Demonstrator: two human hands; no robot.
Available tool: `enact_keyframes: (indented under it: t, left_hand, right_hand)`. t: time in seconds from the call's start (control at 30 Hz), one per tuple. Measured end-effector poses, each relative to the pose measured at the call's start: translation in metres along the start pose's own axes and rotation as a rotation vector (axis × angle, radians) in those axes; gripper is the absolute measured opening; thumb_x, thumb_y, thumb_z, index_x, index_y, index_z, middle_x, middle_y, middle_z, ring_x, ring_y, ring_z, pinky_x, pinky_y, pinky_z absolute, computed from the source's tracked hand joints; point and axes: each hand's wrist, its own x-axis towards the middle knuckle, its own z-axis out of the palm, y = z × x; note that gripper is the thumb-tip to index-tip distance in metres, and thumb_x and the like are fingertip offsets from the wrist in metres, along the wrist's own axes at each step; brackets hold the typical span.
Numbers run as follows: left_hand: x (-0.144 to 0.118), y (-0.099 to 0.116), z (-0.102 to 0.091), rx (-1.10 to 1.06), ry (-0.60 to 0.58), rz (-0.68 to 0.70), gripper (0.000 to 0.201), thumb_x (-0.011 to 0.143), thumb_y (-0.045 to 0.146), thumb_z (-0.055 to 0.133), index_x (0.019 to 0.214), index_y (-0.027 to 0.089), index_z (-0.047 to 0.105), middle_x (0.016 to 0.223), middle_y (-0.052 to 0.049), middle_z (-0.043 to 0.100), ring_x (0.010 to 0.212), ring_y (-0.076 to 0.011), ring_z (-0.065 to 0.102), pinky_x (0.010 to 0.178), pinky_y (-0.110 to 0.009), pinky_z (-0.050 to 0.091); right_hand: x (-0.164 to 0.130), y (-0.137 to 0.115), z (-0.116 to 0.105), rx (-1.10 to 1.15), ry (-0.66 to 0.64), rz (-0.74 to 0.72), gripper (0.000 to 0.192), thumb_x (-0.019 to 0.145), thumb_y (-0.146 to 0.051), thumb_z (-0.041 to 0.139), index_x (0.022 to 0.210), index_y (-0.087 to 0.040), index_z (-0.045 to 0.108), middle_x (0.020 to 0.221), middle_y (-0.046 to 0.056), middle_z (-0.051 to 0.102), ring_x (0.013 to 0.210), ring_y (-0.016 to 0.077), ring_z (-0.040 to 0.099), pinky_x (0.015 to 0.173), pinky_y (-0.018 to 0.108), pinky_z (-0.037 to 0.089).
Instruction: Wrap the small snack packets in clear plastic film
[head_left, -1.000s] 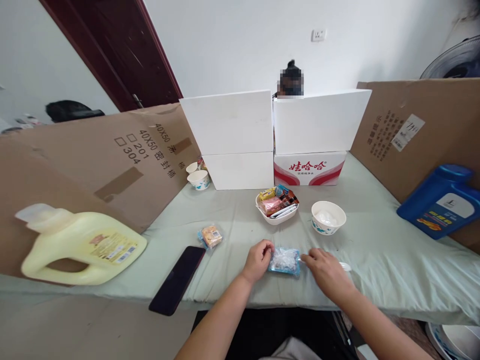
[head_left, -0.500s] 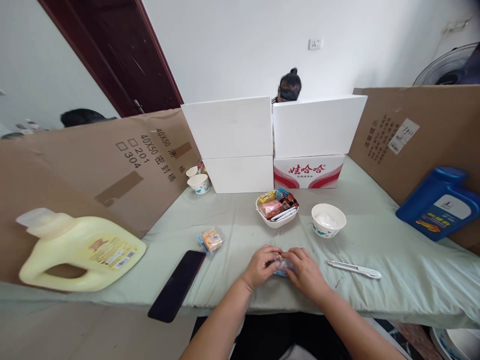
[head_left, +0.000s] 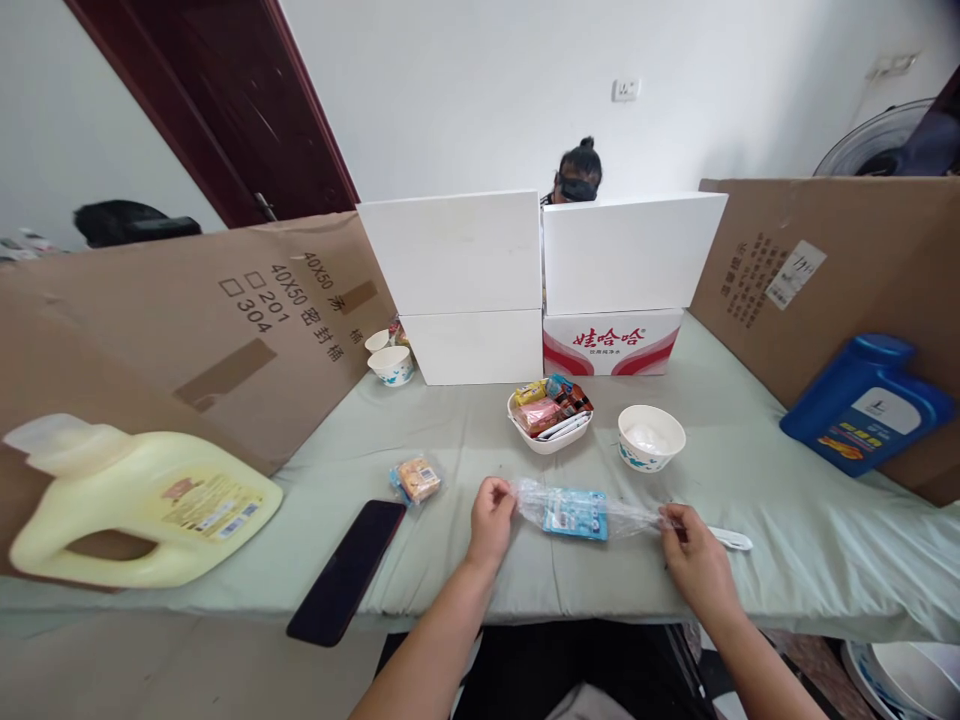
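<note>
A sheet of clear plastic film (head_left: 634,515) is pulled out lengthwise above the table, with a blue printed packet (head_left: 576,513) under or inside it; I cannot tell which. My left hand (head_left: 493,520) pinches the film's left end. At the right end, my right hand (head_left: 694,550) pinches a twisted, drawn-out part, partly in front of a white-handled tool (head_left: 731,539). Beyond the hands stands a white bowl (head_left: 550,440) filled with wrapped snacks. Another paper bowl (head_left: 651,460), holding crumpled clear plastic, is to its right. A wrapped snack (head_left: 418,480) lies left of my left hand.
A black phone (head_left: 346,573) lies at the front left edge, near a pale yellow jug (head_left: 202,500). On the right leans a blue bottle (head_left: 866,405). White boxes (head_left: 469,345) and cardboard panels (head_left: 277,300) enclose the table. A blindfolded person (head_left: 577,172) is behind the boxes.
My hands have moved apart, the left one slightly left and the right one well to the right. The film has been stretched between them, and the blue packet has come into plain view.
</note>
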Motion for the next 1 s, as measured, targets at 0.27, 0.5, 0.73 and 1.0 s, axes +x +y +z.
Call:
enact_keyframes:
  t: [0.27,0.5,0.73,1.0]
  left_hand:
    - [-0.048,0.037,-0.025,0.316,-0.212,0.507,0.012,0.085,0.020,0.044,0.087,0.023,0.055,0.083,-0.006,0.060,0.080,-0.0202,0.058,0.075,-0.034,0.049]
    - [-0.017,0.040,0.004,0.801,-0.385,0.481,0.035,0.091,0.026,0.051,0.125,0.023,0.056,0.137,-0.012,0.053,0.132,-0.0337,0.039,0.109,-0.062,0.023]
    - [-0.017,0.027,-0.015,0.862,-0.335,0.583,0.032,0.089,0.007,0.044,0.103,0.024,0.067,0.097,-0.006,0.070,0.110,-0.0257,0.057,0.109,-0.057,0.026]
    - [-0.062,0.042,-0.059,0.686,-0.562,0.773,0.032,0.083,0.003,0.044,0.097,0.023,0.065,0.112,-0.006,0.067,0.122,-0.0246,0.052,0.105,-0.044,0.040]
  right_hand:
    - [-0.009,-0.054,-0.013,0.013,-0.155,-0.592,0.025,0.088,-0.014,0.041,0.104,-0.023,0.060,0.098,0.009,0.064,0.094,0.0214,0.060,0.082,0.037,0.048]
    - [0.025,-0.052,0.039,-0.363,-0.197,-0.549,0.031,0.091,-0.024,0.048,0.119,-0.015,0.059,0.127,0.016,0.059,0.123,0.0318,0.048,0.099,0.050,0.036]
    - [0.029,-0.049,0.018,-0.372,-0.281,-0.559,0.021,0.092,-0.019,0.047,0.103,-0.020,0.065,0.088,0.006,0.067,0.087,0.0218,0.058,0.088,0.040,0.038]
    - [-0.015,-0.048,-0.030,-0.164,-0.374,-0.850,0.021,0.091,-0.011,0.045,0.101,-0.021,0.060,0.110,0.005,0.065,0.112,0.0219,0.052,0.101,0.040,0.035]
